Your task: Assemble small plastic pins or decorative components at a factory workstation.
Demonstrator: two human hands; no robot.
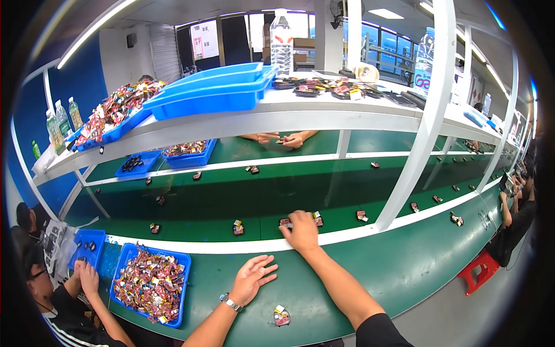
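Green belt under both hands: right hand (300,229) reaches flat over a small red packet (285,222) at the white rail (191,246), fingers spread, grasping nothing. Left hand (252,279) rests open on the worktop (347,260). Best pinched from above; room is clear sideways, rail close behind, blue bin (182,286) left.

Matt green belt (191,202), glossy blue plastic tray (126,263) of shiny foil-wrapped packets (151,283), painted white metal frame (425,115).
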